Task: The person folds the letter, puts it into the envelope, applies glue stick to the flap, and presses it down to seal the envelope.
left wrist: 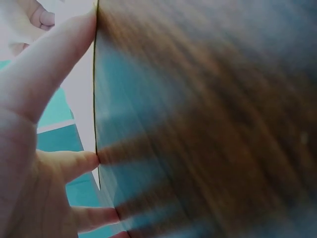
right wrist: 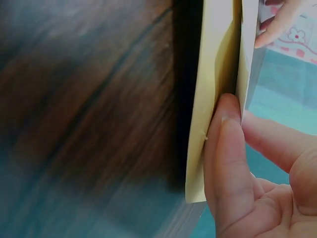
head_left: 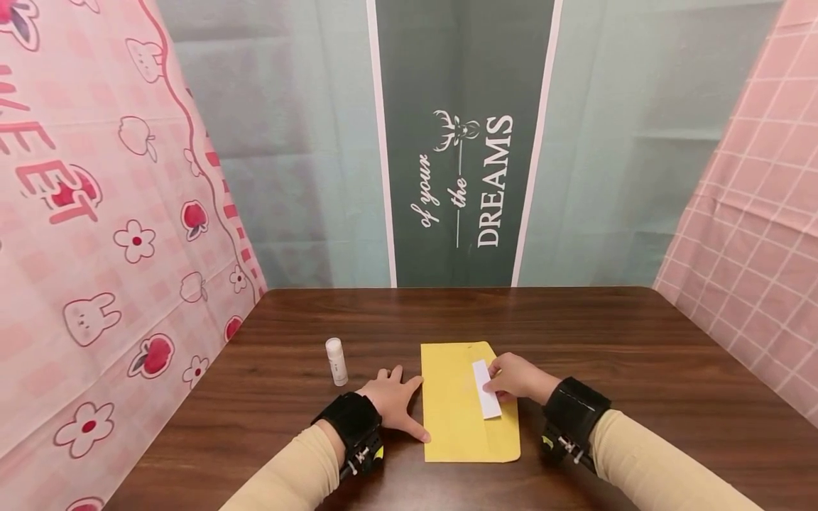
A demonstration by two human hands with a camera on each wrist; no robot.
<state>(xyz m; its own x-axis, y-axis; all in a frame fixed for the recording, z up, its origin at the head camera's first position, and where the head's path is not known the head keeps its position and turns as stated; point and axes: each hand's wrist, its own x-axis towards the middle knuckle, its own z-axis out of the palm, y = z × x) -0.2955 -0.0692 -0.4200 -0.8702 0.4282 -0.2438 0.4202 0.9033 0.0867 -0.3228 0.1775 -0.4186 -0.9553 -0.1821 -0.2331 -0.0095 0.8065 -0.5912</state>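
Note:
A yellow envelope (head_left: pixel 450 419) lies flat on the dark wooden table. Over its right half is a white paper strip (head_left: pixel 488 397), which my right hand (head_left: pixel 519 376) pinches at the strip's right edge. In the right wrist view, fingers (right wrist: pixel 228 163) reach between the strip (right wrist: pixel 246 54) and the envelope (right wrist: pixel 195 148), with the thumb on the strip's other side. My left hand (head_left: pixel 391 404) rests spread at the envelope's left edge, its thumb and a fingertip touching that edge. The left wrist view shows its thumb (left wrist: pixel 54 54) and straight fingers along the edge.
Beyond the left hand stands a white tube (head_left: pixel 336 363) that looks like a glue stick. The table (head_left: pixel 575 319) extends around the envelope. A pink patterned cloth (head_left: pixel 128 298) hangs at the left, a grey-green curtain (head_left: pixel 287 142) behind, and a pink checked cloth (head_left: pixel 754 248) at the right.

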